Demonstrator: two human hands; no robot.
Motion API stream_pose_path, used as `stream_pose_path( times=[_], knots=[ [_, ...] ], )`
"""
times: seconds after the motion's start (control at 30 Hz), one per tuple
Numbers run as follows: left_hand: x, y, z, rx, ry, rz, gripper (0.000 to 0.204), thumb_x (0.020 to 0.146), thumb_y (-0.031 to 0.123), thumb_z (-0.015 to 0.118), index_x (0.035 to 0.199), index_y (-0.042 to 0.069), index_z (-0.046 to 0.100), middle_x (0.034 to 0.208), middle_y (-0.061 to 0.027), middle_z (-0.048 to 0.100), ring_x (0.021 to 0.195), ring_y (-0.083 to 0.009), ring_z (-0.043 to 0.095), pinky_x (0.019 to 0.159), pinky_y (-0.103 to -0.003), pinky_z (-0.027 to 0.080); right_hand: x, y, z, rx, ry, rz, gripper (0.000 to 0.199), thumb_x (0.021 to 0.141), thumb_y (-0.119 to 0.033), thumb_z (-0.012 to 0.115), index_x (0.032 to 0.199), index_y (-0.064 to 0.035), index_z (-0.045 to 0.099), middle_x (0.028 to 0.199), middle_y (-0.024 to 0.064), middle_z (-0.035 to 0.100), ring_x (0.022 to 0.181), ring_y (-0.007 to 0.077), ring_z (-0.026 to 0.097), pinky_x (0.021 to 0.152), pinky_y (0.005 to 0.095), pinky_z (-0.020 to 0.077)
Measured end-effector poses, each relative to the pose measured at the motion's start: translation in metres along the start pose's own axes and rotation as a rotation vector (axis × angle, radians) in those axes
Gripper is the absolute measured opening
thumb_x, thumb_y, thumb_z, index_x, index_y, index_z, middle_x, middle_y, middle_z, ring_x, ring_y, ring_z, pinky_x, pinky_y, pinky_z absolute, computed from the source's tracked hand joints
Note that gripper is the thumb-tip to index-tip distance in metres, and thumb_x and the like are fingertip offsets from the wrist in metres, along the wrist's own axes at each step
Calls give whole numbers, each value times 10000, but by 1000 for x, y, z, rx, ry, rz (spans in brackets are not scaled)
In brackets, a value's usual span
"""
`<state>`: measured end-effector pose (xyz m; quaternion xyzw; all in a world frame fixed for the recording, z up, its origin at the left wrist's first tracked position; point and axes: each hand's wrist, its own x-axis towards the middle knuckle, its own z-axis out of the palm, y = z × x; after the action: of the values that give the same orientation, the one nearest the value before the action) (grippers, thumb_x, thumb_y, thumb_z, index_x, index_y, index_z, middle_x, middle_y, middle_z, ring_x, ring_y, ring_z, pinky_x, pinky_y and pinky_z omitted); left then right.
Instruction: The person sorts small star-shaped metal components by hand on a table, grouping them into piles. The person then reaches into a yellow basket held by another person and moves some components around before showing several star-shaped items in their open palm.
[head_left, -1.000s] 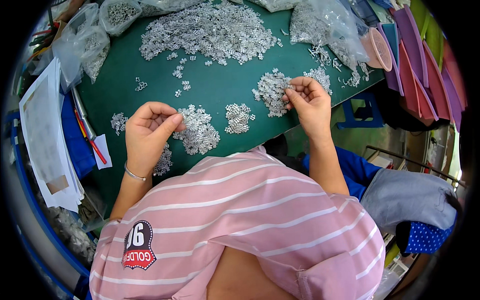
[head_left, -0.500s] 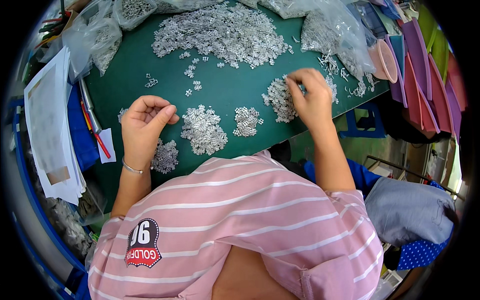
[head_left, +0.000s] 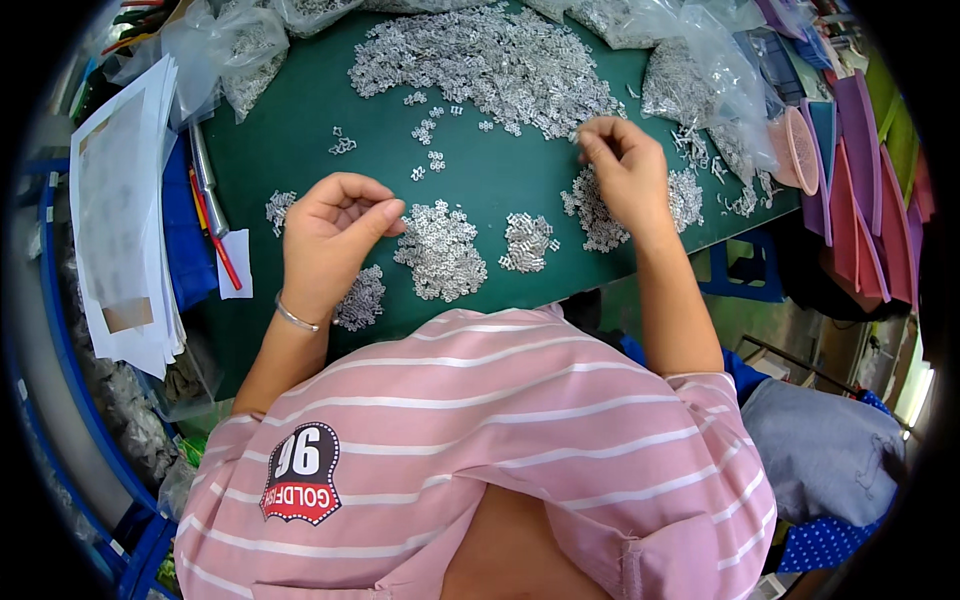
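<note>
Items as I read them from the head view:

Left hand [head_left: 335, 235], centre left of the frame: fingers curled in, thumb meeting fingertips as if pinching one small metal piece; the piece itself is too small to confirm. It hovers just beside the middle pile of parts [head_left: 438, 250], likely so sorted pieces drop close.

Right hand [head_left: 625, 175], upper right of centre: fingertips pinched at the edge of the large heap of metal parts [head_left: 490, 65], above a smaller right-hand pile [head_left: 600, 215]; its grip I judge closed on a part, though I cannot tell.

Green table [head_left: 290, 150]: bears all piles.

Paper stack [head_left: 115, 230], left edge. Plastic bags [head_left: 700, 60], upper right, holding more parts.
</note>
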<state>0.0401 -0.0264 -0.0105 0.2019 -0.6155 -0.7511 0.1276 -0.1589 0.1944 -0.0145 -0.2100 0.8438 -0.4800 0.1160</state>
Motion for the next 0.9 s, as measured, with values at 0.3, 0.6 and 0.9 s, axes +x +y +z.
stream_pose_path(
  times=[0.3,0.6,0.9],
  knots=[
    [15,5,39,-145,-247,-82,233,817,-40,635,1037,-58,561,928,-116,627,821,-156,639,738,-264,544,-44,-54,37,640,-419,214,129,875,-59,606,964,33,628,787,45,635,668,79,585,562,193,464],
    [11,8,37,-305,-206,-254,145,809,-18,645,930,-41,567,842,-96,634,738,-153,652,680,-262,555,-52,-61,44,571,-301,-148,115,828,27,603,934,14,645,869,84,637,815,148,606,665,262,504],
    [7,6,31,-186,-213,-245,99,839,7,615,925,-32,586,799,-101,642,675,-147,643,630,-252,548,-48,-25,-9,-10,141,-331,45,797,1,623,840,-11,626,784,105,606,714,217,589,651,297,469]
  ],
)
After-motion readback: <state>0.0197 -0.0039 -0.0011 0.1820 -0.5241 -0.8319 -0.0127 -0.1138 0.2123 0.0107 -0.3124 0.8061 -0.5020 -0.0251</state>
